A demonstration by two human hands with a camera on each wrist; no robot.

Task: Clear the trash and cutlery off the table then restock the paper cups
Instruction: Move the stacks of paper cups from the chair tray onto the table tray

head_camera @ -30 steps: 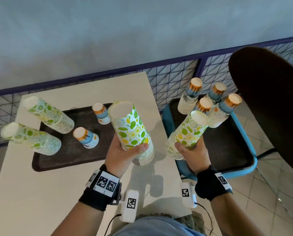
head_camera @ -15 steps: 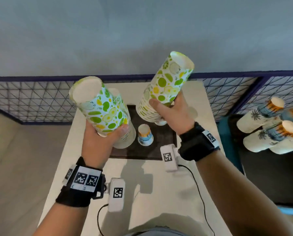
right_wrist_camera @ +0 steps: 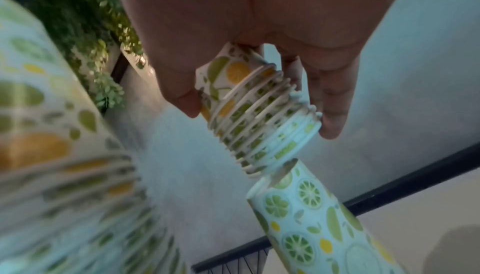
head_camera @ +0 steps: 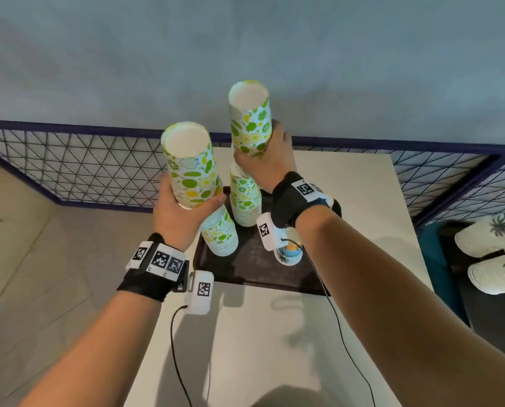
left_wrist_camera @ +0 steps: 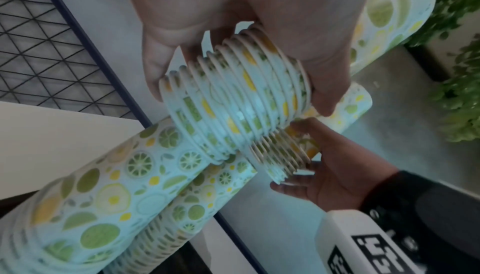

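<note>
Over the white table (head_camera: 348, 201) by a mesh fence (head_camera: 69, 165), each grip holds a cup stack (head_camera: 191, 168).

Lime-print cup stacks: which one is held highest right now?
The stack in the right hand, farther from the camera: its top rises above the left hand's stack and both stacks standing on the tray.

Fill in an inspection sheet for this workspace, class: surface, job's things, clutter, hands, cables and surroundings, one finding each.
Surface: white table carrying a dark tray.
Job's things: two citrus-print cup stacks standing on the tray; one small blue cup beside them.
Clutter: nothing seen.
Hands: left hand grips a citrus stack; right hand grips another above a standing stack.
Cables: black wrist-camera cable hanging over the table.
Surroundings: wire-mesh fence, grey wall, palm-print cup stacks to the right.
</note>
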